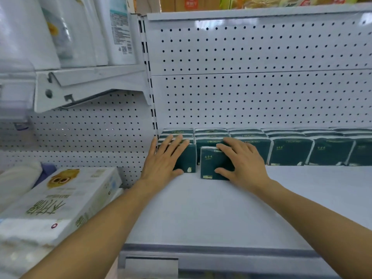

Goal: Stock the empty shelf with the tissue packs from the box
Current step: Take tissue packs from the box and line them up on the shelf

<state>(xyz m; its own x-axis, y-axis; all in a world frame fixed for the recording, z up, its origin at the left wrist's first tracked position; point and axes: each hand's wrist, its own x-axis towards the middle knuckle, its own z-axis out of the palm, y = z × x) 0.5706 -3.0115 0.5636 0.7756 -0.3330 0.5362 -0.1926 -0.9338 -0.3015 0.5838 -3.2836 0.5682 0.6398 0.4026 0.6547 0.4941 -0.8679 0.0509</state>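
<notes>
While the left hand [164, 158] lies flat, fingers straight, on the corner tissue pack [186, 159], the right hand [240, 160] grips a second pack [211, 165] standing proud of the back row on the shelf [211, 214]. Pushed crooked, it could jam or topple neighbouring packs [289, 151]. Boxed tissues [60, 200] crowd the left; the supply box is unseen.

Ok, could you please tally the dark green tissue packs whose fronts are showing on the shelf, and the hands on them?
Dark green tissue packs with a front face showing: 7 (rows behind not counted)
Hands on them: 2, left hand and right hand
Total: 9
</notes>
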